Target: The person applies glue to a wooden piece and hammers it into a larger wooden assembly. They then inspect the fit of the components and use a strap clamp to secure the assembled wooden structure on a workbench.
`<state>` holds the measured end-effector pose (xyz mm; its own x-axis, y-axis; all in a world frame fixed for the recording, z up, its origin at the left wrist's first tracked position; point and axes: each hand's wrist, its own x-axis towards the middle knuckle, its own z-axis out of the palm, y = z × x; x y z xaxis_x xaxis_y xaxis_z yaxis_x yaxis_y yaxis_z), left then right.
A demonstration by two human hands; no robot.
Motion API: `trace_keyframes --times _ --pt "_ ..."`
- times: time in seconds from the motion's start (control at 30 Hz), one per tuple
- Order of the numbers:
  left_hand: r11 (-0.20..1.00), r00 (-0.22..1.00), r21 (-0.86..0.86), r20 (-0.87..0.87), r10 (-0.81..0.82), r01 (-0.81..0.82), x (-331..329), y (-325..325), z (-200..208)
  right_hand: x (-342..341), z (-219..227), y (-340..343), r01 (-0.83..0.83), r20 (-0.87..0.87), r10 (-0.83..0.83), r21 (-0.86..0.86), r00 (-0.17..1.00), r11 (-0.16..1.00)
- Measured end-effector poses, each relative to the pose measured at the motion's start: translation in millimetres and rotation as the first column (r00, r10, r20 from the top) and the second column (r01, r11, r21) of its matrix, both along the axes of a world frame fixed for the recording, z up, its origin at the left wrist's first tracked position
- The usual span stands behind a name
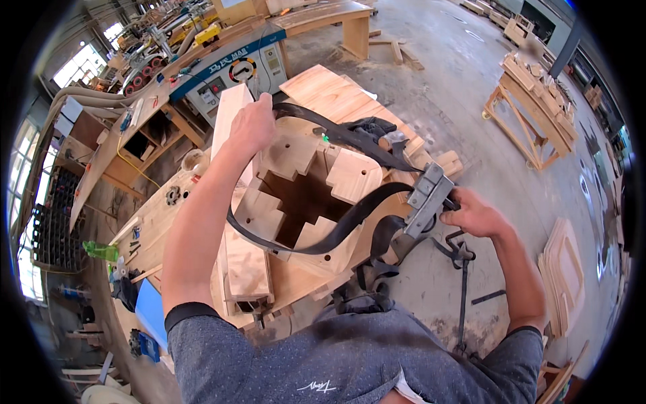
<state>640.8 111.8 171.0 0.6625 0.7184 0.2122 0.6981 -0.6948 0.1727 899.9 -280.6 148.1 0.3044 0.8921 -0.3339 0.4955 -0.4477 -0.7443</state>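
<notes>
A black strap [350, 137] loops above a pale wooden block assembly [354, 176], which has rounded corners, drilled holes and a stepped, cross-shaped opening. My left hand [254, 126] is closed round the strap at the far left side of the loop. Both ends of the loop run to a grey metal band clamp [428, 196] on the right. Its handle end is gripped by my right hand [476, 214], fingers curled. More strap hangs slack below the clamp. The near stretch of the loop hangs along the left and front sides of the assembly.
Under the assembly stands a wooden workbench [161, 222] with a long timber beam [247, 276] on it. A wide board [336, 94] and dark gloves [370, 128] lie beyond. A blue-and-white machine [232, 71] stands far left; a wooden cart [531, 108] and leaning panels [562, 276] are right.
</notes>
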Motion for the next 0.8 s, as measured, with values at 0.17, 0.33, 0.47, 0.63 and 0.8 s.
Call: trace_keyframes --times 0.17,0.33,0.47,0.63,0.8 --pt "0.974 0.994 -0.218 -0.082 -0.076 0.056 -6 23 -24 -1 1 13 0.033 -0.144 -0.053 -0.140 0.988 0.990" --pt "0.834 0.988 -0.540 -0.023 -0.155 0.118 -28 37 -26 5 -21 8 -0.037 -0.140 0.022 -0.105 0.990 0.994" --pt "0.590 0.994 -0.807 -0.046 -0.094 0.019 -63 20 -2 3 -29 5 -0.112 -0.095 0.105 -0.070 0.990 0.991" --pt "0.432 1.000 -0.902 0.006 0.001 0.005 -125 -19 10 -4 -25 10 -0.126 -0.089 0.115 -0.120 0.989 0.985" --pt "0.445 0.987 -0.891 -0.015 0.158 -0.085 -177 -81 20 -5 -29 12 -0.161 -0.170 0.138 -0.131 0.976 0.978"
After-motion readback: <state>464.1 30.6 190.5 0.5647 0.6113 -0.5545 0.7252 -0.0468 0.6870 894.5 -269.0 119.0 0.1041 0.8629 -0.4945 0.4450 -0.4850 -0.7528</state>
